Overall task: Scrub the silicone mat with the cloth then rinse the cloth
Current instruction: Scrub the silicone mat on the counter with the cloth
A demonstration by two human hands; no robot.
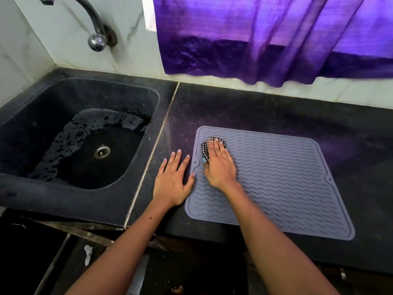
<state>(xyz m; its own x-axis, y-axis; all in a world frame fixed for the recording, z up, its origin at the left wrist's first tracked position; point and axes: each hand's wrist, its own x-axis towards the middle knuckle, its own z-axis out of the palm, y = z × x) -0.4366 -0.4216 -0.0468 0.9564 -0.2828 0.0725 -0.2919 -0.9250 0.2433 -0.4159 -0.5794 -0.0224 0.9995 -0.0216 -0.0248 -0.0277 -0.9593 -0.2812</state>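
Pressing the cloth (207, 149) flat on the mat (276, 184), the right hand (220, 165) is working near the far corner of the mat on the side toward the sink (27, 124). Its fingers are lying straight over the small checked cloth, not curling around it, so the hand is pushing the cloth and not gripping it. The left hand (173, 177) is resting flat on the counter (255, 107), between the mat and the sink, with the fingers spread and holding nothing; the thumb is touching the edge of the mat, probably to keep it from sliding.

The mat is lying flat on the counter, just beside the sink, and its wavy ribs are showing over the whole surface. I am judging that the scrubbing is under way but not finished: the cloth is covering only one corner, and the larger part of the mat, away from the sink, is waiting for it. Whether that part is already clean, the picture is not telling.

The rinsing is not yet starting. The tap (93, 22) above the sink is giving no water, although the bottom of the sink is looking wet around the drain (102, 151).
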